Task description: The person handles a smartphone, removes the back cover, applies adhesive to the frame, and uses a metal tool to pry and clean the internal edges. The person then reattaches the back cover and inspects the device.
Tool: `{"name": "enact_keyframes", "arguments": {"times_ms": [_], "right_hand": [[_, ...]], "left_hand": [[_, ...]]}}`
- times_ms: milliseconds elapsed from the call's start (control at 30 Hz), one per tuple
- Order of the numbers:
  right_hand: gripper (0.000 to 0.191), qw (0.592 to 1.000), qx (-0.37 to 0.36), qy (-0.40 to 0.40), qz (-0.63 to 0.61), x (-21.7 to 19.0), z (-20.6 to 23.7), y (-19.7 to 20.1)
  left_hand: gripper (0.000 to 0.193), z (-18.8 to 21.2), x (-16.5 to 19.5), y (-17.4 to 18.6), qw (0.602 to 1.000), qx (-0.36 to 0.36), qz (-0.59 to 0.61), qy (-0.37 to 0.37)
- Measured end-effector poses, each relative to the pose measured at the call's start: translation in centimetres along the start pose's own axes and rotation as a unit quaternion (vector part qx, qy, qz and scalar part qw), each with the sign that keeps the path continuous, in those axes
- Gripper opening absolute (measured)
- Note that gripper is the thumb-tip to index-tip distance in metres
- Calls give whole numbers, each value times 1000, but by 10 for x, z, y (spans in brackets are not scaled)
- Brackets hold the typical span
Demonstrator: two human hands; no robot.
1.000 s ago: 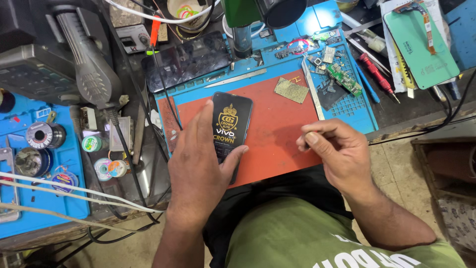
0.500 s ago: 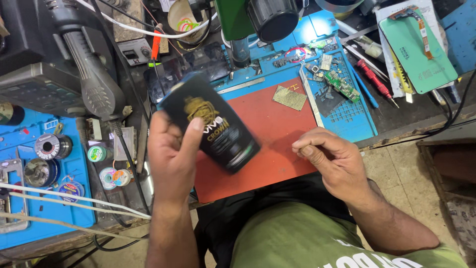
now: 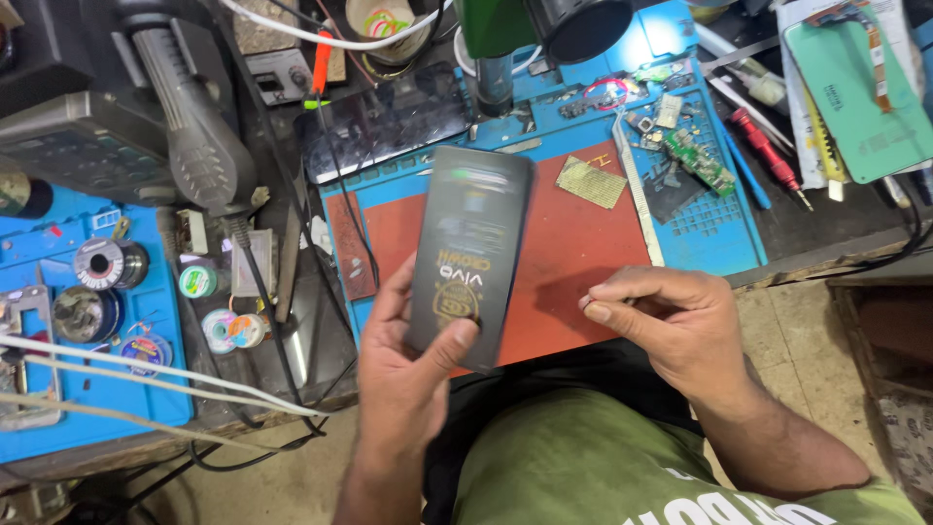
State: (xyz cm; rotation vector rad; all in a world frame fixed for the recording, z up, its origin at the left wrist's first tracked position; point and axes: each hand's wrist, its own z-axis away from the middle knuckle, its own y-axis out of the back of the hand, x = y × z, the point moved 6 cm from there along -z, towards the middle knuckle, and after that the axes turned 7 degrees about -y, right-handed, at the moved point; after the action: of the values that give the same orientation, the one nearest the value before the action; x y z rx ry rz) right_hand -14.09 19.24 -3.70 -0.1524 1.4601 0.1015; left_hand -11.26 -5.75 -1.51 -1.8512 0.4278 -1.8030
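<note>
My left hand (image 3: pixel 413 374) holds a flat black packet with gold print (image 3: pixel 468 255) by its lower end, above the red work mat (image 3: pixel 573 243). The packet is blurred and stands roughly upright in the view, its print upside down. My right hand (image 3: pixel 671 326) rests at the mat's near edge with the fingers curled and thumb pressed to the fingertips; something tiny may be pinched there, I cannot tell.
A blue mat (image 3: pixel 719 233) borders the red one. A small circuit board (image 3: pixel 698 160), a gold mesh piece (image 3: pixel 591 182), a red screwdriver (image 3: pixel 768 141), a dark phone (image 3: pixel 389 122), a hot-air handle (image 3: pixel 199 136), solder reels (image 3: pixel 102 264) and white cables (image 3: pixel 146 374) surround it.
My left hand has lifted the black packet off the mat and turned it around, so its print now reads upside down. My right hand stayed near the mat's edge.
</note>
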Motion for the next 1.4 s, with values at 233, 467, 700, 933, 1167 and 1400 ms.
{"name": "enact_keyframes", "arguments": {"times_ms": [233, 467, 700, 933, 1167, 1400], "right_hand": [[15, 994, -60, -96, -8, 2, 9, -19], [17, 989, -107, -91, -37, -10, 9, -32], [15, 990, -114, -82, 33, -24, 4, -33], [19, 974, -96, -52, 199, -44, 4, -38], [31, 975, -156, -136, 87, -28, 8, -40], [31, 932, -289, -201, -80, 2, 12, -28]], "left_hand": [[57, 15, -25, -13, 986, -29, 159, 36], [58, 17, -32, -15, 991, -37, 126, 8], [56, 21, -26, -14, 998, -48, 14, -37], [51, 31, -22, -18, 991, -58, -93, -73], [52, 34, -24, -24, 988, -104, -98, -66], [57, 31, -21, -17, 995, -92, -34, -17]]}}
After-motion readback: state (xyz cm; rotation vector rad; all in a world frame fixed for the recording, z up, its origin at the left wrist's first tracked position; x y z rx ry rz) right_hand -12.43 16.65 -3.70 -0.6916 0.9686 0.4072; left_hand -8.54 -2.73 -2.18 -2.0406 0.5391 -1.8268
